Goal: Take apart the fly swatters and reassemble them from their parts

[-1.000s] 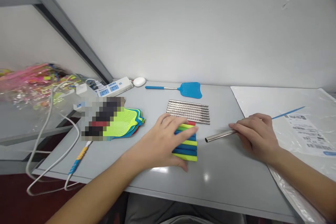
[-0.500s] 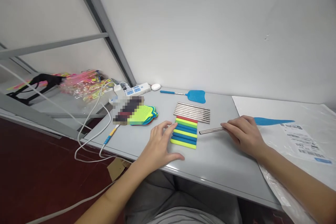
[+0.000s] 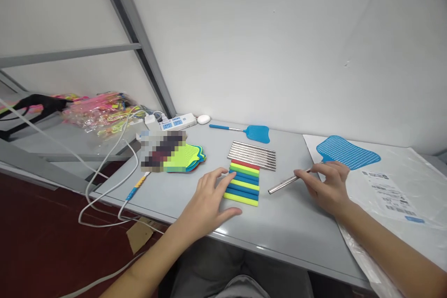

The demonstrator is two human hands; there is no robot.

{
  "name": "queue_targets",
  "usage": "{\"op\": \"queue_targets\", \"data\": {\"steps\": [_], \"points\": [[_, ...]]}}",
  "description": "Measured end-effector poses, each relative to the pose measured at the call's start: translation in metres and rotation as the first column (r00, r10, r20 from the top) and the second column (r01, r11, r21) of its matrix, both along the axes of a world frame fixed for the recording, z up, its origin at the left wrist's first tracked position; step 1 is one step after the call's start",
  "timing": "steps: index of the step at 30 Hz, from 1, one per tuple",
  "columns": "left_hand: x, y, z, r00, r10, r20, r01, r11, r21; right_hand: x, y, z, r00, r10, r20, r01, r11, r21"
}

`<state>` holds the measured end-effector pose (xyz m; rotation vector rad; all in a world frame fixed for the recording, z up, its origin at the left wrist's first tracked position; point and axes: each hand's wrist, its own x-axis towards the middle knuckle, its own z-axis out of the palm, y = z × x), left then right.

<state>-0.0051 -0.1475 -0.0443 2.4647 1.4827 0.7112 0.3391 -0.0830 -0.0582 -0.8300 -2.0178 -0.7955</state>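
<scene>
My right hand [image 3: 330, 188] is closed on a fly swatter [image 3: 349, 152], above the right side of the desk. Its blue mesh head points to the far right, and its bare metal rod [image 3: 283, 185] sticks out leftward between my fingers. My left hand [image 3: 208, 198] rests open, thumb spread, beside a row of coloured handle tubes [image 3: 244, 191] in red, yellow, green and blue. Its index fingertip is at a blue tube's left end; whether it presses on it I cannot tell. Behind the tubes lies a row of bare metal rods [image 3: 252, 155].
A whole blue fly swatter [image 3: 257, 133] lies near the wall. At left is a stack of swatter heads [image 3: 188, 158], partly blurred, with a power strip [image 3: 179, 122] and white cables behind. White plastic packaging [image 3: 394, 177] covers the desk's right end. Bagged goods [image 3: 101, 114] lie on a shelf.
The swatter in my right hand has turned, so its mesh head now shows broad face and higher, and the rod's free end tilts lower. My left hand stays beside the tubes.
</scene>
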Motion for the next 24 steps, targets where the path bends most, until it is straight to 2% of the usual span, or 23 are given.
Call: {"op": "queue_targets", "data": {"steps": [7, 16, 21, 24], "points": [[-0.002, 0.002, -0.001, 1.0, 0.007, -0.002, -0.007, 1.0, -0.014, 0.005, 0.006, -0.002, 0.999, 0.012, 0.035, -0.012, 1.0, 0.016], [-0.002, 0.002, -0.002, 1.0, 0.019, -0.003, -0.019, 0.998, -0.065, 0.007, 0.004, 0.001, 0.987, 0.077, 0.139, -0.055, 0.986, -0.158], [-0.002, 0.003, -0.003, 1.0, 0.014, 0.013, -0.013, 0.998, -0.064, 0.011, 0.003, 0.009, 0.972, 0.105, 0.21, -0.073, 0.985, -0.155], [-0.005, 0.002, -0.003, 0.999, 0.0, 0.038, 0.001, 1.0, -0.011, 0.012, 0.0, 0.02, 0.954, 0.109, 0.281, -0.069, 0.987, -0.148]]}}
